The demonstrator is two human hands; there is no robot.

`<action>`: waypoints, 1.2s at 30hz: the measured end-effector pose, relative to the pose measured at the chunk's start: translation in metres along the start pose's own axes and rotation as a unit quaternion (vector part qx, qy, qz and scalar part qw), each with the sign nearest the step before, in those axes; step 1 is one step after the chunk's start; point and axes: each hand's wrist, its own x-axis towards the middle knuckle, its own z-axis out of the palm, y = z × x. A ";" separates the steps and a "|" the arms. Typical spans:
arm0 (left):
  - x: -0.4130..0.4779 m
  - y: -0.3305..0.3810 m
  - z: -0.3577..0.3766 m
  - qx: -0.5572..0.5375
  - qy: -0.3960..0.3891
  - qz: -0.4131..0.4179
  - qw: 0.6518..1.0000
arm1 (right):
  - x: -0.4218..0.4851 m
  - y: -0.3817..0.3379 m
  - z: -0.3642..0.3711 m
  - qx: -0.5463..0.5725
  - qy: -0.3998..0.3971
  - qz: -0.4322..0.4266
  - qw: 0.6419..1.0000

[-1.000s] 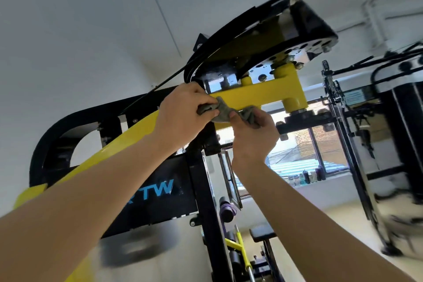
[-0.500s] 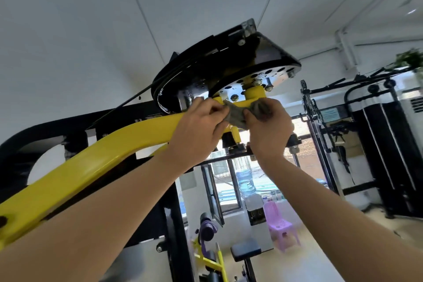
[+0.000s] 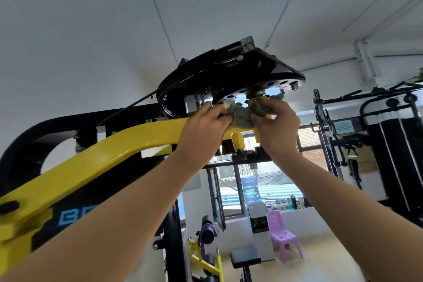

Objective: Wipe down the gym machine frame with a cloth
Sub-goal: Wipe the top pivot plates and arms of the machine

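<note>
Both hands were raised overhead: the left hand (image 3: pixel 206 126) and the right hand (image 3: pixel 274 128) each pinched an end of the grey cloth (image 3: pixel 240 115), bunched over the yellow frame arm (image 3: pixel 114 158) just under the perforated plate (image 3: pixel 273 92), probably to drag it tight around the tube's far side

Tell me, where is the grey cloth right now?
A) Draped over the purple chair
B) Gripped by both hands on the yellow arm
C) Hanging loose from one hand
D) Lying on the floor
B: the left hand and the right hand both grip the bunched grey cloth, pressing it onto the top of the yellow arm just under the holed metal plate.
</note>
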 end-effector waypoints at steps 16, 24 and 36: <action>-0.103 -0.106 -0.104 0.042 -0.041 -0.074 0.996 | -0.064 -0.099 0.096 -0.055 -0.229 -0.216 0.948; -0.118 -0.197 -0.144 -0.048 -0.160 -0.167 0.972 | -0.077 -0.147 0.144 -0.085 -0.319 -0.226 0.917; -0.158 -0.262 -0.173 -0.308 -0.323 -0.223 0.867 | -0.087 -0.198 0.176 -0.095 -0.470 -0.226 0.848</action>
